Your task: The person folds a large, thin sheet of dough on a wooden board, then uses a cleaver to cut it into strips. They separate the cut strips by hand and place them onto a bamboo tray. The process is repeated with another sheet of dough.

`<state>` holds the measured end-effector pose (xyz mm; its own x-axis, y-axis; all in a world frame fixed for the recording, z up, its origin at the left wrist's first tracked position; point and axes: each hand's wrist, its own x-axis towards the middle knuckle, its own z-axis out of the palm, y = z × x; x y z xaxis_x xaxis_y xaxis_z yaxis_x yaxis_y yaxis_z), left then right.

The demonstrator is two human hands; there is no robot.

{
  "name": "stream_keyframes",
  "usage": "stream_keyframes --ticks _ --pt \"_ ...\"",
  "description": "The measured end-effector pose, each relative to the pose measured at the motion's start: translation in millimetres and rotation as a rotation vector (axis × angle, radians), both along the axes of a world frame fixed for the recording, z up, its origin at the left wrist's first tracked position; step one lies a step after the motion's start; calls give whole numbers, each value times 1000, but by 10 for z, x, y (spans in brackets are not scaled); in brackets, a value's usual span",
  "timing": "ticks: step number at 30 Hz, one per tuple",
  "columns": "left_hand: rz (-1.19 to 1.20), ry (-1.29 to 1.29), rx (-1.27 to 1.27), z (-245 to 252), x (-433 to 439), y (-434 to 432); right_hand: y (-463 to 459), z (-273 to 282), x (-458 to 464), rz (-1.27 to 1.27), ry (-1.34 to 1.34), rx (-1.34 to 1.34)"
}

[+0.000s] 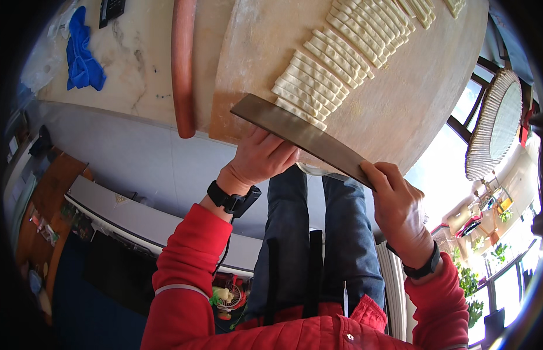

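Note:
My right hand grips the near end of a long, wide metal blade, which runs slantwise across the near part of a wooden board. Behind the blade, my left hand has its fingers partly hidden; whether it holds anything under there I cannot tell. Just beyond the blade's edge lie cut strips of pale dough in a row. More groups of strips stretch away towards the far right of the board. Both wrists wear black bands.
A reddish wooden rolling pin lies left of the board on the marble-look tabletop. Farther left are a crumpled blue cloth and a clear plastic bag. A black object lies at the far edge. My legs are below the board.

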<state>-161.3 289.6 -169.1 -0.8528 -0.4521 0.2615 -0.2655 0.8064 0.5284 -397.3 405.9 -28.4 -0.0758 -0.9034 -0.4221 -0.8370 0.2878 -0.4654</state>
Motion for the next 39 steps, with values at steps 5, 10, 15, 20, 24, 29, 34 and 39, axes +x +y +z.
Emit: stream_keyframes --ticks 5,10,15,20,24,29,34,39 --pt "10 10 44 7 -29 -14 -66 -218 104 0 -23 -45" --pt "-28 -12 57 39 44 -24 28 -125 20 4 -62 -136" --pt "-20 22 -15 4 75 -5 38 -47 57 14 -1 -7" --pt "-7 51 14 0 42 -11 0 -234 173 2 -30 -66" --pt "-15 2 44 43 97 -5 74 -184 90 -22 -108 -194" --pt "-36 11 -2 6 169 36 100 -66 51 14 -61 -31" --pt "-27 18 7 -36 144 53 28 -188 188 -34 -56 8" --pt "-43 -45 73 151 154 25 258 -114 53 -54 -142 -90"
